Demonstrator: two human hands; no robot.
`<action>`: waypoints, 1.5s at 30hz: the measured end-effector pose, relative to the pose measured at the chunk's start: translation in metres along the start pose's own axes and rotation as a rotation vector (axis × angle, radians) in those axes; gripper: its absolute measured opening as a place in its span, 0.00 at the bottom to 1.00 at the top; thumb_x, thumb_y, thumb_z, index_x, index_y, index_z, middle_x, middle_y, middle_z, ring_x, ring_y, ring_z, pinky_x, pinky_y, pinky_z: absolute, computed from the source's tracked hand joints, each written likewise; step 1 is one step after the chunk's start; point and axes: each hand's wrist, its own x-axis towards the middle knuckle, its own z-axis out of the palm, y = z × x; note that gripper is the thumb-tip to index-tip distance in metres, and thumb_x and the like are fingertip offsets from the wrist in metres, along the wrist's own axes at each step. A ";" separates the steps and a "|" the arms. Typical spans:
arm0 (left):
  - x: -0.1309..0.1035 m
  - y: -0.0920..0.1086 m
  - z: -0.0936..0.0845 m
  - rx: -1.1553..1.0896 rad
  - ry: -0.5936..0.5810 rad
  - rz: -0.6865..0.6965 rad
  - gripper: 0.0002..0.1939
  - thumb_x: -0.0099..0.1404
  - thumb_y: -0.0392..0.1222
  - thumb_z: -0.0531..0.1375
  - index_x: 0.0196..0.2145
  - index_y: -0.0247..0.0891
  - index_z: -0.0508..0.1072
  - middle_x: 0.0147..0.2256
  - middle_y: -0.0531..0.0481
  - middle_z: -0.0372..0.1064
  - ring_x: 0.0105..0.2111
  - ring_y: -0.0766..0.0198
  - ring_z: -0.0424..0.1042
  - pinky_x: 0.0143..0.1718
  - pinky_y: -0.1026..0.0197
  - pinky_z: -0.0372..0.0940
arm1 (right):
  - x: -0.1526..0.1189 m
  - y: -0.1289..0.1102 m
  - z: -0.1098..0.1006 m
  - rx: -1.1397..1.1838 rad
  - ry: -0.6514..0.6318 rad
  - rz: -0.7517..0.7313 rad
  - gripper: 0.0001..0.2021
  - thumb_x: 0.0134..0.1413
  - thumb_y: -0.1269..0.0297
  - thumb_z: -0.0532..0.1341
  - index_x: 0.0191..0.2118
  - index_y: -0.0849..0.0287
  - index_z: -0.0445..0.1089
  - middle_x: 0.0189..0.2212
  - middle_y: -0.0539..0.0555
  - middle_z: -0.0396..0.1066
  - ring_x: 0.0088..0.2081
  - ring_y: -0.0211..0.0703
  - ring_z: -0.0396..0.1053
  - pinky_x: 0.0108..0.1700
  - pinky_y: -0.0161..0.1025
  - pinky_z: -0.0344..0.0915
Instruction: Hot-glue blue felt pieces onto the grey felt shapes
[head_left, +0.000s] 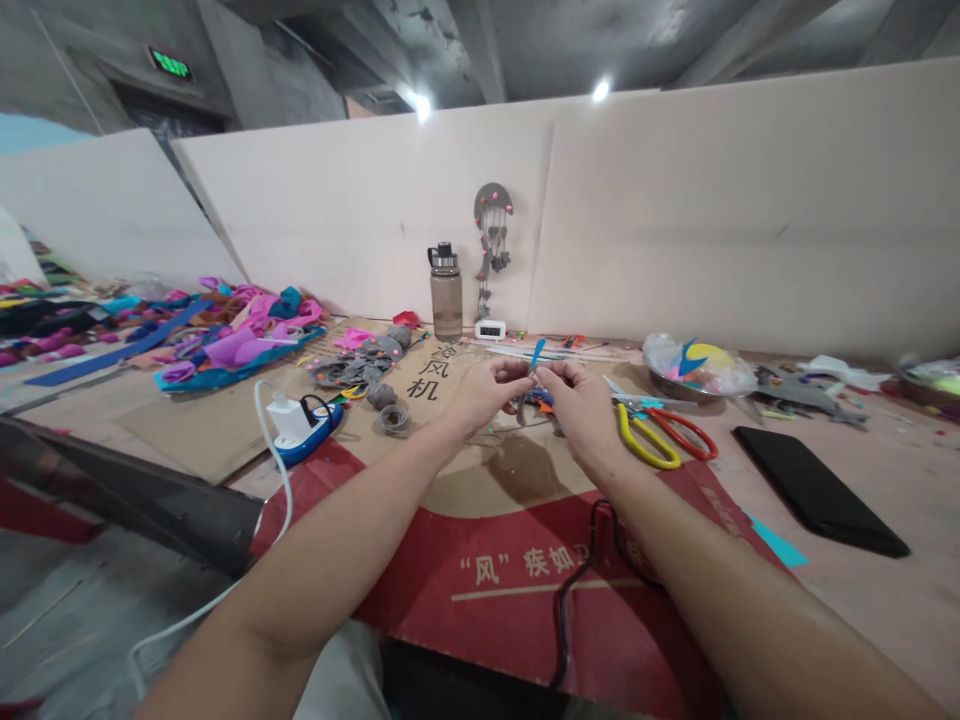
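Observation:
Above a cardboard sheet [484,485], my left hand [491,388] and my right hand [571,392] meet with fingertips pinched together. A narrow blue strip [538,352] stands up from between the fingertips; its lower end is hidden. My left hand is closed at the strip's base, and my right hand pinches right beside it. The exact share each hand has in the grip is too small to see. Just right of my right hand lie scissors with yellow handles [646,440] and scissors with red handles [686,432]. Small coloured scraps [541,400] lie under the hands.
Left are a power strip [307,430] with a white cable, grey yarn balls [382,396] and a felt pile [255,335]. A bottle [447,300], small clock [490,329] and grey moon-shaped hanging [493,215] stand behind. A phone [817,488] and bagged bowl [697,368] lie right.

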 end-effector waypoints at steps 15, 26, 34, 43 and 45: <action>0.003 0.001 0.003 -0.015 0.206 0.025 0.08 0.53 0.36 0.67 0.29 0.36 0.71 0.24 0.54 0.69 0.24 0.68 0.66 0.29 0.65 0.61 | -0.005 0.002 0.000 -0.116 -0.003 -0.180 0.06 0.53 0.61 0.61 0.33 0.55 0.64 0.29 0.49 0.67 0.29 0.39 0.64 0.34 0.39 0.63; 0.000 0.006 0.005 -0.062 0.213 0.100 0.07 0.53 0.34 0.66 0.30 0.35 0.70 0.30 0.52 0.71 0.31 0.68 0.69 0.39 0.62 0.62 | 0.003 0.009 -0.006 -0.167 0.057 -0.279 0.09 0.53 0.64 0.61 0.39 0.55 0.62 0.31 0.49 0.65 0.32 0.40 0.64 0.37 0.41 0.62; 0.000 0.003 0.005 -0.035 0.209 0.086 0.07 0.53 0.34 0.64 0.29 0.36 0.67 0.26 0.57 0.65 0.27 0.70 0.64 0.33 0.65 0.58 | 0.004 0.010 -0.011 -0.252 0.048 -0.393 0.11 0.53 0.66 0.61 0.43 0.56 0.62 0.34 0.51 0.64 0.33 0.41 0.64 0.37 0.40 0.63; 0.002 0.003 0.005 -0.164 0.201 0.009 0.09 0.53 0.34 0.64 0.31 0.36 0.67 0.28 0.55 0.68 0.26 0.70 0.65 0.31 0.65 0.58 | 0.004 0.013 -0.011 -0.217 0.003 -0.422 0.12 0.54 0.67 0.61 0.44 0.55 0.61 0.37 0.51 0.64 0.31 0.38 0.61 0.36 0.40 0.62; 0.002 0.003 0.004 -0.163 0.200 0.020 0.09 0.53 0.34 0.64 0.32 0.36 0.68 0.28 0.54 0.68 0.27 0.70 0.65 0.31 0.65 0.58 | 0.003 0.013 -0.010 -0.215 0.003 -0.412 0.14 0.53 0.67 0.61 0.45 0.55 0.60 0.38 0.51 0.64 0.30 0.37 0.60 0.36 0.39 0.62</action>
